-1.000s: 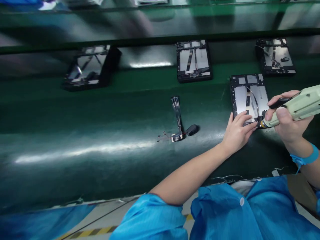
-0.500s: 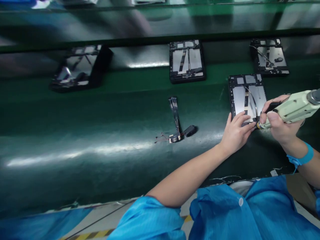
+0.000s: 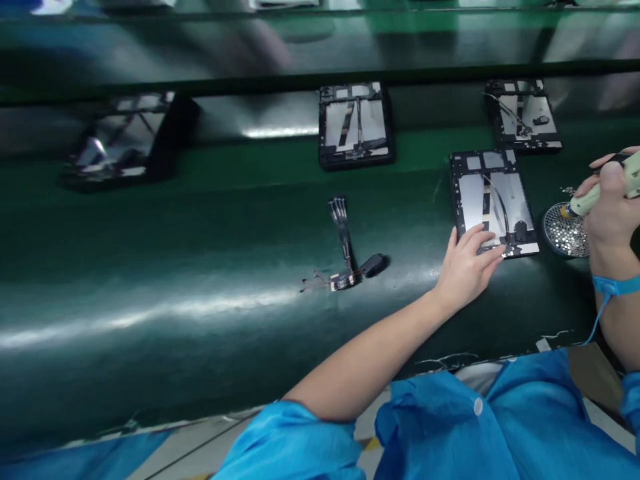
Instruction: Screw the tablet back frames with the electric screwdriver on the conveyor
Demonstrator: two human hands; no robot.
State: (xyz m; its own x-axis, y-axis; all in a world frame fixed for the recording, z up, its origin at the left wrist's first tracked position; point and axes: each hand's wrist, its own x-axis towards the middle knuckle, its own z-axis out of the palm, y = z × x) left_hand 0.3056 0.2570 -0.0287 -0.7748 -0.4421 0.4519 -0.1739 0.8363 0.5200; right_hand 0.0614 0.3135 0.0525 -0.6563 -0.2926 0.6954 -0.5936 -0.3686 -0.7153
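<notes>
An open tablet back frame (image 3: 493, 200) with silver plates and a curved cable lies on the green belt at the right. My left hand (image 3: 467, 267) rests on its near left corner, fingers spread flat, holding nothing. My right hand (image 3: 607, 213) is closed round a pale green electric screwdriver (image 3: 607, 187). The screwdriver's tip sits over a round dish of small screws (image 3: 565, 230), just right of the frame.
Three more open frames sit farther back on the green conveyor belt (image 3: 200, 227): one at the left (image 3: 120, 137), one in the middle (image 3: 355, 123), one at the right (image 3: 523, 113). A loose flex cable with a small black part (image 3: 347, 257) lies mid-belt.
My right hand has carried the screwdriver from the frame's near right corner rightward to the screw dish. The far frames have drifted left along the belt. My left hand stays on the frame.
</notes>
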